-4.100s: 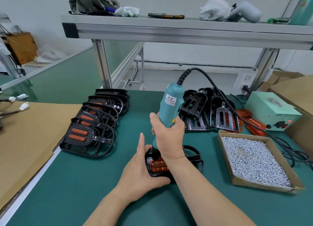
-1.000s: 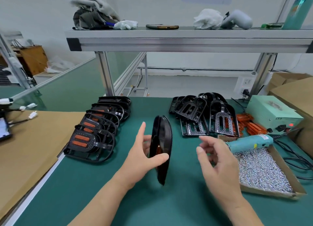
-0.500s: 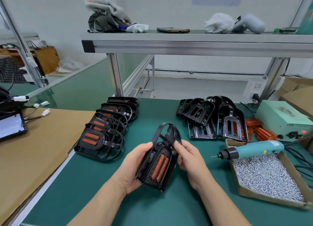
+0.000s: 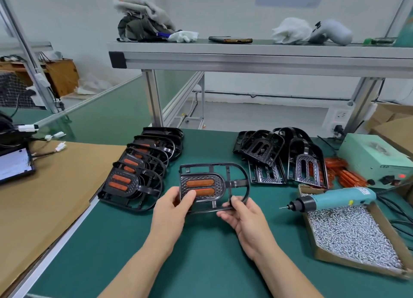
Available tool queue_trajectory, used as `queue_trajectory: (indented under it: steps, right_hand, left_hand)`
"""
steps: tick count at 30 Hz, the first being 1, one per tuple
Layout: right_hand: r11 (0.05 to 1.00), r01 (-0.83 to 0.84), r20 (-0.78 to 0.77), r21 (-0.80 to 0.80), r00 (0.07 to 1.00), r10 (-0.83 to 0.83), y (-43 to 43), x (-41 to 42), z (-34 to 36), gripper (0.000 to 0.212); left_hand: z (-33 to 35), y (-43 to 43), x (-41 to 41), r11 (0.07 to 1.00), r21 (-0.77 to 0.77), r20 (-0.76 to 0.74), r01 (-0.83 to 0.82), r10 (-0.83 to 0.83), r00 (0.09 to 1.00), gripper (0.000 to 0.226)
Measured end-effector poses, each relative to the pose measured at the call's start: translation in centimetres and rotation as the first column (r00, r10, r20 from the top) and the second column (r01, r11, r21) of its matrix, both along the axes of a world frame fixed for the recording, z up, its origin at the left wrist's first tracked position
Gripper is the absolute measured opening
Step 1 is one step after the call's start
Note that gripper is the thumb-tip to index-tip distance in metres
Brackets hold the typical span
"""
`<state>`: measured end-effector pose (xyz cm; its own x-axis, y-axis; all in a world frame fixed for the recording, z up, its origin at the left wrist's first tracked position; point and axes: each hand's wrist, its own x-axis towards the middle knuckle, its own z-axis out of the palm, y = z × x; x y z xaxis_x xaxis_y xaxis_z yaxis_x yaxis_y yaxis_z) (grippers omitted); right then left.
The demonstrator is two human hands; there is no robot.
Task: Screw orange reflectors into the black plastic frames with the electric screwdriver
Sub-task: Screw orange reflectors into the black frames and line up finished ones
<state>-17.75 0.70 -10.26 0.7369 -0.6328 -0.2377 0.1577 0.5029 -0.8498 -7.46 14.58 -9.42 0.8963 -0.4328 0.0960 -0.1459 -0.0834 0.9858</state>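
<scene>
The black frame (image 4: 237,181) is held face-up just above the bench (image 4: 201,264), probably to inspect the two orange reflectors (image 4: 200,183) seated in it. The left hand (image 4: 172,210) pinches its left end, thumb on the grille. The right hand (image 4: 243,217) pinches the lower rim, fingers (image 4: 225,215) curled beneath. The screwdriver (image 4: 335,199) lies across the screw box (image 4: 348,263), within right-hand reach.

Bare left hand (image 4: 171,210), bare right hand (image 4: 247,219), bare forearms (image 4: 143,259)

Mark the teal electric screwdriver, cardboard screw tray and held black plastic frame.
Teal electric screwdriver (image 4: 342,198), head view, body.
Cardboard screw tray (image 4: 357,262), head view, near wall.
Held black plastic frame (image 4: 237,182), head view, centre bar.
</scene>
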Motion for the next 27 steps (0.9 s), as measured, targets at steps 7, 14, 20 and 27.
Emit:
queue_trajectory:
  steps: [7,14,20,27]
  right_hand:
    - [0.998,0.021,0.046,0.067,0.999,-0.025,-0.1,-0.2,0.2,0.009]
    - [0.994,-0.08,-0.004,-0.076,0.997,0.08,0.3,-0.7,0.3,0.018]
    - [0.989,-0.109,-0.01,-0.097,0.994,0.109,-0.2,-1.2,0.4,0.024]
    - [0.979,-0.126,-0.04,-0.161,0.992,0.121,0.1,-0.9,0.1,0.022]
  left_hand:
    - [0.2,0.4,0.2,0.999,0.036,0.072,-0.032,0.03,0.997,0.035]
    - [0.3,2.1,1.0,0.966,-0.002,0.157,-0.258,0.255,0.954,0.024]
    - [0.1,7.0,5.2,0.909,0.028,0.189,-0.417,0.405,0.895,0.02]
    - [-1.8,12.6,10.1,0.818,0.031,0.161,-0.575,0.563,0.81,0.028]
